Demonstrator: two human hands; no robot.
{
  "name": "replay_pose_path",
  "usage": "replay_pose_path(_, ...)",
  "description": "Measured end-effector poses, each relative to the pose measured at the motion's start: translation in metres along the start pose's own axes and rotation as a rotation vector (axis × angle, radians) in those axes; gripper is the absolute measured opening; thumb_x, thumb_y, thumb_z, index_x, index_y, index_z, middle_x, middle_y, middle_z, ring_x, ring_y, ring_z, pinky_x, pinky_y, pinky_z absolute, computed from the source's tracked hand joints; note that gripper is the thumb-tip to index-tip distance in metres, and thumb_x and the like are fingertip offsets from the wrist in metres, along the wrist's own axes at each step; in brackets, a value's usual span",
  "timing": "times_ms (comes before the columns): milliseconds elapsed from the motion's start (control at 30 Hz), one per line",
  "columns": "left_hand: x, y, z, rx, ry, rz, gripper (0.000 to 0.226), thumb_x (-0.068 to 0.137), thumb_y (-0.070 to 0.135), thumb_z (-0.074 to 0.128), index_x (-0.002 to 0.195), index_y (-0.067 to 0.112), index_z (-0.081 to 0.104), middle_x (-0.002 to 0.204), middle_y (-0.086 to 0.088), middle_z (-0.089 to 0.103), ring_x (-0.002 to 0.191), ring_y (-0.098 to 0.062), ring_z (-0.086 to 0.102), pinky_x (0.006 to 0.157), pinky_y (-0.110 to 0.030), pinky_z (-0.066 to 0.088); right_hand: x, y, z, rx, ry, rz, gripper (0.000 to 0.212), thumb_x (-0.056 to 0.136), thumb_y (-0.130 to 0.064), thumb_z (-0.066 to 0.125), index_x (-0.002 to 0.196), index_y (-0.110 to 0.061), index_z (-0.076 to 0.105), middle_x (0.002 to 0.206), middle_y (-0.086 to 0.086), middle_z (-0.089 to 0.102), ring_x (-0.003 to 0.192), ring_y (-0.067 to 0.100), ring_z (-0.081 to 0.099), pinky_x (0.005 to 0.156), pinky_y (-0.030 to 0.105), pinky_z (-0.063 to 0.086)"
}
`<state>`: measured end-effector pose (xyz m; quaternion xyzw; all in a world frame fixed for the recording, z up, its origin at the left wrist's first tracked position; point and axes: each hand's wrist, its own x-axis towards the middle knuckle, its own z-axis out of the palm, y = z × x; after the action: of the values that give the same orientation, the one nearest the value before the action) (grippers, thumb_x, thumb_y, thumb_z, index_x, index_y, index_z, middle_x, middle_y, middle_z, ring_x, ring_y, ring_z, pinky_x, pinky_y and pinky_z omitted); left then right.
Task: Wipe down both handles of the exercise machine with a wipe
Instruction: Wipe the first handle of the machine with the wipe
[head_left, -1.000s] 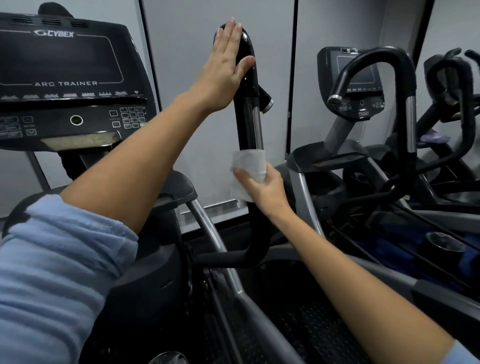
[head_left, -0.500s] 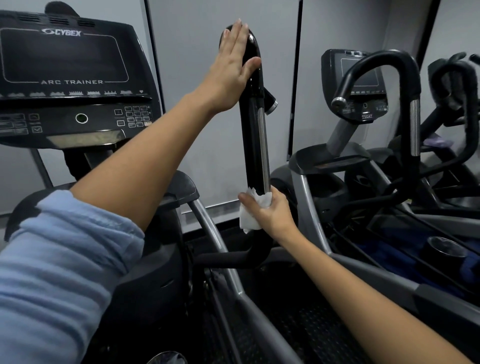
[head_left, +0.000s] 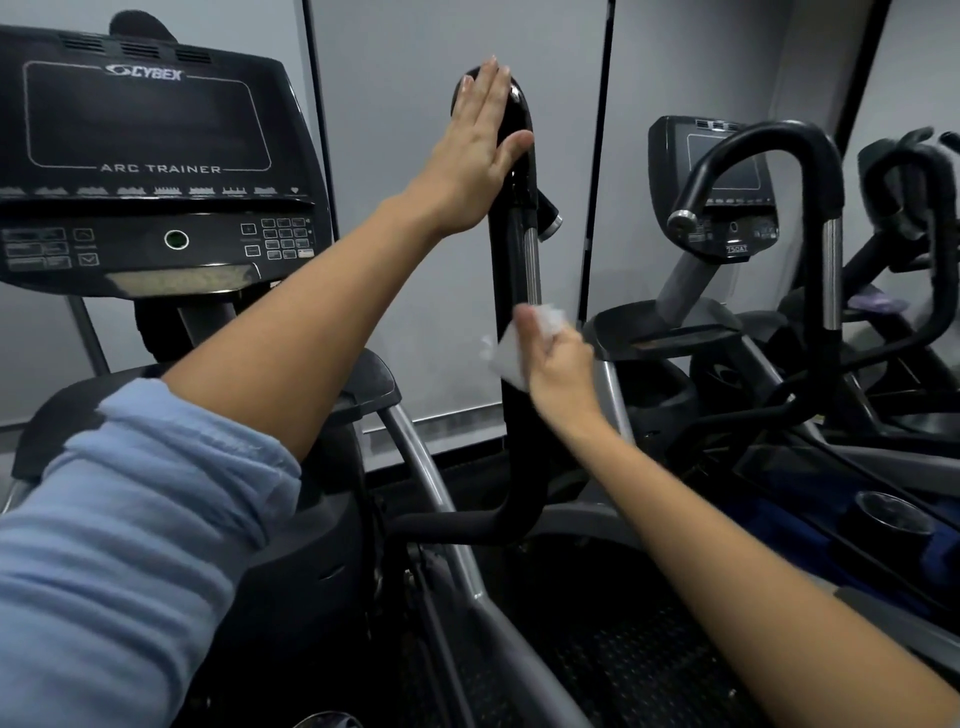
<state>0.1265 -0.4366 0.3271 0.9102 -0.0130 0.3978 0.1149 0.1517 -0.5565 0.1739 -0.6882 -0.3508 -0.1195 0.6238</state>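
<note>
The machine's right handle (head_left: 514, 249) is a tall black upright bar with a silver grip strip, standing at the centre. My left hand (head_left: 475, 150) lies flat against the handle's curved top, fingers straight and together, holding nothing. My right hand (head_left: 553, 358) is closed on a white wipe (head_left: 511, 353) and presses it against the handle's lower half, just below the silver strip. The wipe is blurred. The machine's left handle is out of view.
The black Cybex Arc Trainer console (head_left: 150, 161) fills the upper left. A neighbouring machine with its own curved black handle (head_left: 810, 208) and small console (head_left: 727, 176) stands close on the right. A grey wall lies behind.
My right hand slid the wipe down the handle and has now come back up a little. My left hand stays flat on the handle's top.
</note>
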Motion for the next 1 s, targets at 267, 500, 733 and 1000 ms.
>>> replay_pose_path(267,0.000,0.000,0.001,-0.011,-0.002,-0.002,0.059,0.102,0.028,0.030,0.149,0.005,0.001,0.159,-0.010,-0.007,0.146,-0.025,-0.011,0.115,-0.028,-0.005,0.010,0.012,0.013,0.169,-0.038,0.172,0.038,0.076,-0.038,0.075,0.089,-0.008,0.055,0.089,0.014,0.066,0.076,0.025,0.064,0.070,0.037,0.055)
replay_pose_path(500,-0.001,0.000,-0.001,-0.005,-0.010,-0.012,0.060,0.102,0.028,0.029,0.149,0.006,-0.001,0.159,-0.009,-0.008,0.146,-0.024,-0.012,0.115,-0.028,-0.004,0.012,0.000,0.007,0.286,-0.128,0.152,0.024,0.082,-0.022,0.071,0.098,-0.008,0.061,0.079,0.004,0.065,0.061,0.009,0.066,0.049,0.025,0.053)
replay_pose_path(733,0.001,0.000,0.001,-0.020,0.001,-0.007,0.059,0.102,0.028,0.030,0.149,0.005,0.000,0.158,-0.010,-0.008,0.146,-0.026,-0.012,0.117,-0.031,-0.004,-0.054,0.078,0.016,0.134,-0.137,0.169,0.020,0.075,-0.025,0.076,0.085,-0.016,0.061,0.076,0.000,0.066,0.066,0.004,0.064,0.061,0.018,0.050)
replay_pose_path(1000,0.002,0.000,0.000,-0.005,-0.005,-0.009,0.059,0.102,0.028,0.029,0.149,0.005,-0.001,0.158,-0.009,-0.008,0.146,-0.025,-0.012,0.116,-0.029,-0.005,-0.089,0.104,0.004,0.002,-0.302,0.253,0.030,0.070,-0.018,0.082,0.087,-0.019,0.057,0.080,-0.005,0.065,0.071,0.001,0.064,0.060,0.010,0.049)
